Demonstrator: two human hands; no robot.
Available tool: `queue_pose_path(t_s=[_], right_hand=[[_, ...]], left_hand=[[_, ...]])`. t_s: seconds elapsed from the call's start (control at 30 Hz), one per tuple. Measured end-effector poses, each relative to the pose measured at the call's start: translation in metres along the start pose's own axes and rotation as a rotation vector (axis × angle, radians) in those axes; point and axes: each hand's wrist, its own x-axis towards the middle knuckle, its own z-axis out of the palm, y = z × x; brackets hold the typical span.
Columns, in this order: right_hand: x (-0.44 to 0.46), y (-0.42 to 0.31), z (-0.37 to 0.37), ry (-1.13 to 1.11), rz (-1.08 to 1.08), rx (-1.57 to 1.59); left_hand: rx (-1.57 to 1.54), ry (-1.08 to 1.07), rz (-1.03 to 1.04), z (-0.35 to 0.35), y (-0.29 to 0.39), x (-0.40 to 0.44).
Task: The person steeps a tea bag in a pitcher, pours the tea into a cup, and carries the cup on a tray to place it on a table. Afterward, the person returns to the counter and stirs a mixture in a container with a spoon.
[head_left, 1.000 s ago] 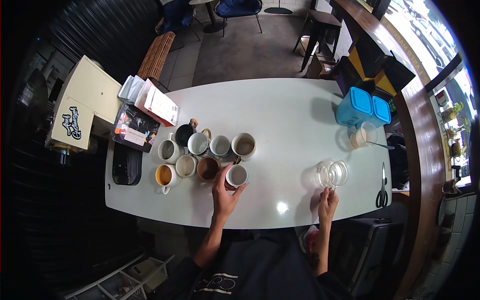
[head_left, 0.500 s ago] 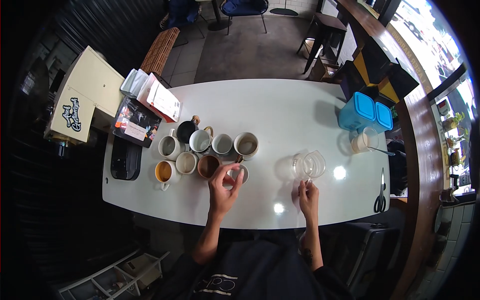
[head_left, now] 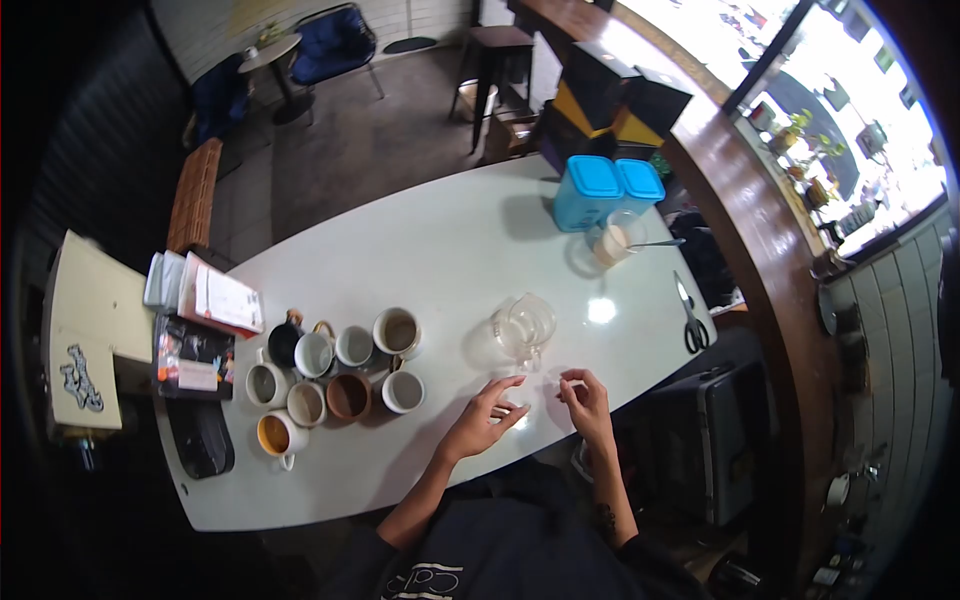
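A clear glass measuring jug (head_left: 527, 325) stands on the white table, its handle towards me. Just in front of it is my left hand (head_left: 483, 420), open, thumb and fingers curved apart with nothing between them. To the right of the handle, my right hand (head_left: 588, 405) is raised with bent, loosely parted fingers; it looks empty and does not touch the jug. Left of my hands several mugs and cups stand close together, among them a white cup (head_left: 403, 391), a brown cup (head_left: 349, 396) and a white mug with an orange inside (head_left: 281, 435).
Two blue-lidded containers (head_left: 588, 190) stand at the far right, beside a clear cup of beige contents (head_left: 612, 243) with a spoon. Black scissors (head_left: 692, 322) lie by the right edge. A black tray (head_left: 199, 438) and a card stand (head_left: 222, 295) are on the left.
My left hand has moved right, away from the cups, to the front of the jug. My right hand has let go of the jug's handle. The view has turned to the right.
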Motion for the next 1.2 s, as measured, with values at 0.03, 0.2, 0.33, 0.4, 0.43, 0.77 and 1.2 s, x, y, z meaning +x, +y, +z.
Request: queue_pose_path(t_s=[0.03,0.2,0.33,0.4,0.43,0.77,1.2], right_hand=[[-0.005,0.000,-0.006,0.039,-0.009,-0.007],[-0.041,0.018,-0.028,0.271,0.020,0.014],[-0.054,0.015,-0.041,0.381,0.035,0.049],[-0.051,0.015,-0.048,0.405,0.048,0.050],[-0.043,0.018,-0.051,0.421,0.022,0.041],[0.105,0.014,-0.083,0.360,-0.067,0.065],[0.248,0.012,-0.090,0.311,-0.369,0.177]], left_hand=[[0.000,-0.020,-0.003,0.004,-0.002,0.008],[-0.103,-0.085,0.057,0.020,-0.030,0.041],[-0.179,0.111,-0.018,0.036,-0.038,0.055],[-0.151,0.138,0.012,0.039,-0.037,0.058],[-0.125,0.190,0.035,0.037,-0.034,0.058],[-0.195,0.059,-0.029,0.039,-0.031,0.067],[-0.043,0.358,0.013,0.031,-0.039,0.053]])
